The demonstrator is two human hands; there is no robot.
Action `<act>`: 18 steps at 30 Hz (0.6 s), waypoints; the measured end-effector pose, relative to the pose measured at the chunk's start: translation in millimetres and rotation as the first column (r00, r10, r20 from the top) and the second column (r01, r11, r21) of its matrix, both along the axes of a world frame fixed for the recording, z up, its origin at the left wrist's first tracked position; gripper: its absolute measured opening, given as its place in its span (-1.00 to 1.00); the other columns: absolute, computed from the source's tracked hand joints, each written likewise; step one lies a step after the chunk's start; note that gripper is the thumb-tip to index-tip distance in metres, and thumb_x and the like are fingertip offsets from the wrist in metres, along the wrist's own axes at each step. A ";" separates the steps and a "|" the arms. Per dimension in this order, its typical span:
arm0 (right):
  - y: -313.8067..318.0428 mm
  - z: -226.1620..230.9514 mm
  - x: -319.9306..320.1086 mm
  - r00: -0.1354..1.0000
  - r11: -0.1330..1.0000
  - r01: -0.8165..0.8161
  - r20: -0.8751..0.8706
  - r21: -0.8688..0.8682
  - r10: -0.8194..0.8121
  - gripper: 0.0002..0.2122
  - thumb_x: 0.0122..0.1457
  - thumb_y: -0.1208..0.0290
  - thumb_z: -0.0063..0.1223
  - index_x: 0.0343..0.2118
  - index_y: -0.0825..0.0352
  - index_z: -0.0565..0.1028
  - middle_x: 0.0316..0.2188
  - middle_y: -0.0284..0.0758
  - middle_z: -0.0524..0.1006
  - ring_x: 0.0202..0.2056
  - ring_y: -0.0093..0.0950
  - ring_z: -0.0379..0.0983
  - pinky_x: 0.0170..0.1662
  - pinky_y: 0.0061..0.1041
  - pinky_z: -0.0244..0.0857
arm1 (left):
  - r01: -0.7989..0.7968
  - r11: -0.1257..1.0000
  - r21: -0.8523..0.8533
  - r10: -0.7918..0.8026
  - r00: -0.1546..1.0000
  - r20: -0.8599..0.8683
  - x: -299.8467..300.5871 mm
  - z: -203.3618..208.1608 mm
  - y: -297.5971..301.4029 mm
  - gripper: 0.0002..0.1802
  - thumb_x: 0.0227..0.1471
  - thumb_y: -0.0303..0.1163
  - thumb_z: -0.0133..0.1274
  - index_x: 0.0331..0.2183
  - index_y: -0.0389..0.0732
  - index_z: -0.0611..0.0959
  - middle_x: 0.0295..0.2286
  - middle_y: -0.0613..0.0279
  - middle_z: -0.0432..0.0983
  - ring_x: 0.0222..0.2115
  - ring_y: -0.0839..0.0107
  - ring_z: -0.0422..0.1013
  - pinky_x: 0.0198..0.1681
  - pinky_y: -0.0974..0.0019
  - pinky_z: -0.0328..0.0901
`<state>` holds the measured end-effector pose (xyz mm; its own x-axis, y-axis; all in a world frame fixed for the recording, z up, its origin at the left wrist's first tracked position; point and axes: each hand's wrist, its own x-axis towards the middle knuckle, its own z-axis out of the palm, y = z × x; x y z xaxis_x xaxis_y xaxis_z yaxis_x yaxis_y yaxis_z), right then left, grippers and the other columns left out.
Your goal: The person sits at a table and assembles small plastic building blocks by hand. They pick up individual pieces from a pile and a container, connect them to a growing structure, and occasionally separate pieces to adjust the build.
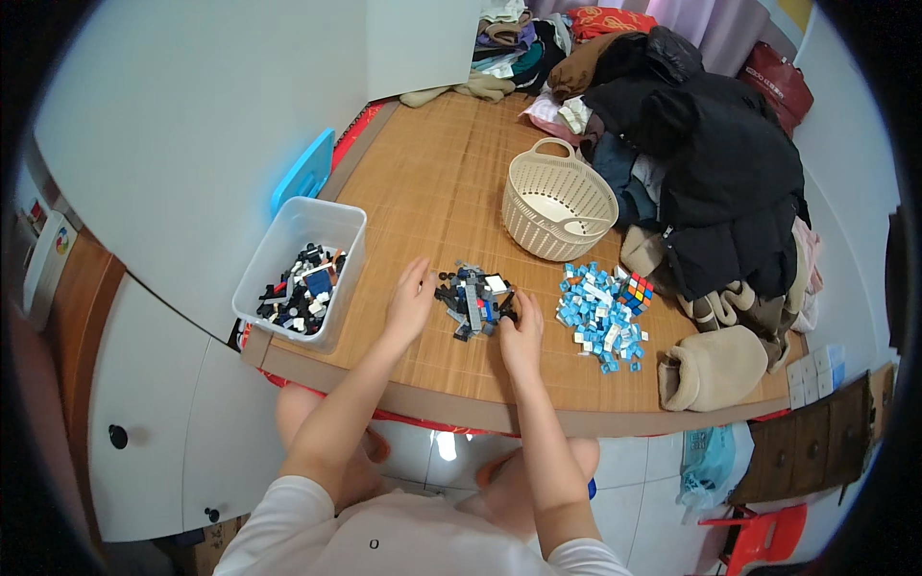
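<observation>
Flanks piled grey, black and white plastic bricks [473, 303], mid-frame, with a released, loose-fingered bare left hand [411, 304] and a curl-fingered bare right hand [521, 336], impossible to tell whether grasping.

A home, with heaped clothes [735, 182]

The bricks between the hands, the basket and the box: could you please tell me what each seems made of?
Bricks: likely hard plastic, solid-coloured, with crisp, regular edges.
Basket: probably moulded plastic, fairly matte beige, with even holes and handles seemingly formed in one piece.
Box: most likely smooth plastic, judging by its milky, semi-see-through walls.
</observation>
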<state>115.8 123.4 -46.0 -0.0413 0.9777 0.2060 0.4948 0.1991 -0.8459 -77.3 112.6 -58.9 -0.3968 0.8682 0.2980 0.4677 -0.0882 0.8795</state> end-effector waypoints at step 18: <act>35.0 -5.4 -26.4 0.962 0.984 -0.175 0.214 0.016 0.168 -0.58 0.22 0.18 -0.36 0.04 0.31 0.29 0.07 -0.23 0.26 0.16 -0.32 0.05 0.21 -0.27 -0.22 | 0.460 0.882 -0.101 -0.467 0.826 -0.315 17.9 14.7 38.1 -0.62 0.07 -0.28 -0.17 -0.09 -0.23 0.47 -0.09 0.12 0.38 -0.02 0.17 0.24 0.06 0.17 0.09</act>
